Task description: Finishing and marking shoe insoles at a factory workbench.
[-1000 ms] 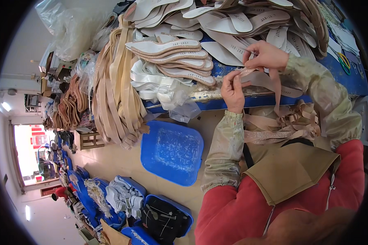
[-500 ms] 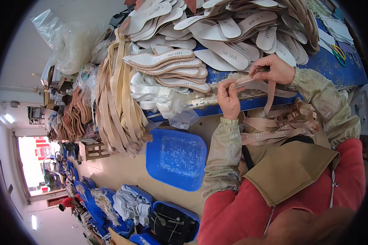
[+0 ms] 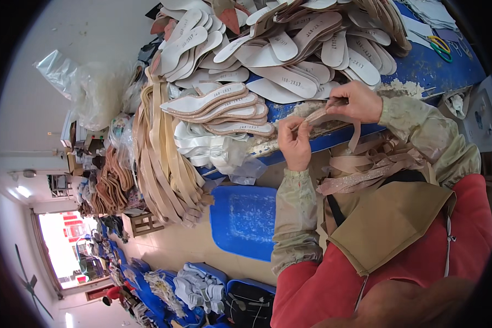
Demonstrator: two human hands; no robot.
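Note:
My left hand (image 3: 294,143) is closed, thumb and fingers pinching one end of an insole (image 3: 317,116) at the table's near edge. The insole is seen almost edge-on, and the fingers partly hide it. At its other end my right hand (image 3: 361,103) is closed too, fingertips pressed on a beige strip (image 3: 356,138) along the insole. The strip's loose end hangs below my right hand. More beige and glittery strips (image 3: 377,164) lie in a tangle over my brown apron (image 3: 393,218). Just left of my hands sits a stack of edged insoles (image 3: 216,101).
Piles of white insoles (image 3: 284,79) cover the blue table (image 3: 448,68). Scissors (image 3: 440,46) with green and yellow handles lie at the far right. Long beige strips (image 3: 161,147) hang off the left end. A blue bin (image 3: 243,221) stands on the floor.
The view has shifted, so the table and piles sit further left. My hands still grip the insole and strip, and the insole is now turned more edge-on.

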